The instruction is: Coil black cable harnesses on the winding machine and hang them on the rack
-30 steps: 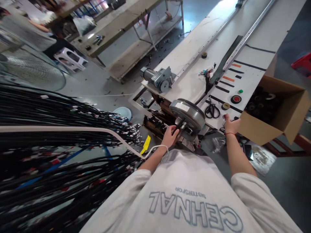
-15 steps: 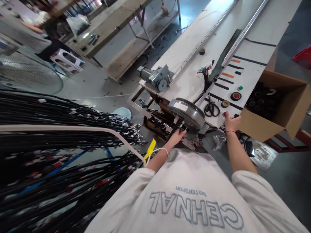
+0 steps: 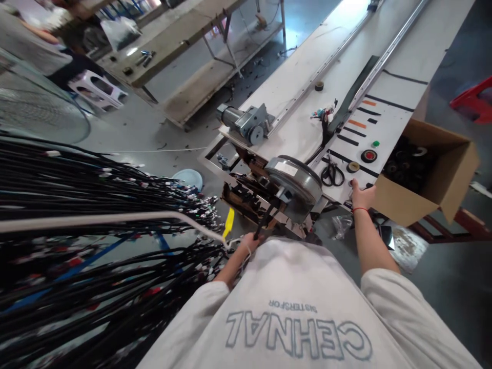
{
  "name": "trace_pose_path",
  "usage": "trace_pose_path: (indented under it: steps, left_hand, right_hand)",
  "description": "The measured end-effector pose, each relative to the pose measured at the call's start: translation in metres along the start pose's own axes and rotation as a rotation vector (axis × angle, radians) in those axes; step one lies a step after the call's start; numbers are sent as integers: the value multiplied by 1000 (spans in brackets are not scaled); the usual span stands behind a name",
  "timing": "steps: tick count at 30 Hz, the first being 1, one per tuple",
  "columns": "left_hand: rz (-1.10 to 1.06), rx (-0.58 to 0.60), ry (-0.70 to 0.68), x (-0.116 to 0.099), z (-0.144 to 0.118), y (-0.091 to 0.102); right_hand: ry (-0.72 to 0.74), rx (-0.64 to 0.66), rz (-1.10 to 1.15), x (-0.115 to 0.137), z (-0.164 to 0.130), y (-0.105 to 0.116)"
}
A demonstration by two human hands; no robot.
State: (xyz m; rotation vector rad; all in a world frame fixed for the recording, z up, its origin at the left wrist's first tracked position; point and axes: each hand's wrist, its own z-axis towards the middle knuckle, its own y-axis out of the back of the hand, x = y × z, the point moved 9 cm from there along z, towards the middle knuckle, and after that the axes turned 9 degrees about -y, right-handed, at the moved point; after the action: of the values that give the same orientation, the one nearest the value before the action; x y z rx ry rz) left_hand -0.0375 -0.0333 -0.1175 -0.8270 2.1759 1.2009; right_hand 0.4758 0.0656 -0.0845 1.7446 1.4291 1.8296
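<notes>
My left hand (image 3: 250, 241) is closed on a black taped cable (image 3: 265, 220) close to my shirt. That cable runs up to the round grey machine head (image 3: 294, 177) at the near end of the long white table (image 3: 303, 123). At the table's near right corner, my right hand (image 3: 363, 196) has its thumb stretched up onto a small button. Its other fingers are partly hidden. Black-handled scissors (image 3: 332, 174) and a tape roll (image 3: 353, 167) lie just beyond it. A red button (image 3: 369, 156) and a green button (image 3: 375, 144) sit farther up.
An open cardboard box (image 3: 442, 179) holding dark rolls stands right of the table. Many black cables (image 3: 96, 189) hang at the left, near a beige bar (image 3: 146, 218) with a yellow tag (image 3: 229, 222). A motor (image 3: 246, 123) is mounted on the table. Someone sits at the upper left.
My left hand has moved from the machine head down and left toward my body, with the black cable now stretched between them. My right hand stays at the table corner.
</notes>
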Motion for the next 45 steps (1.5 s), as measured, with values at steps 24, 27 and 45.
trace_pose_path:
  steps: [24,27,45]
  left_hand:
    - [-17,-43,-125,-44,-20,34]
    - [-11,56,-101,-36,-18,23]
    - [-124,-28,-111,-22,-34,35]
  right_hand:
    - [-47,-23,35,8,-14,13]
    - [-52,-11,67,7,-14,13]
    - [-61,11,40,6,-12,10]
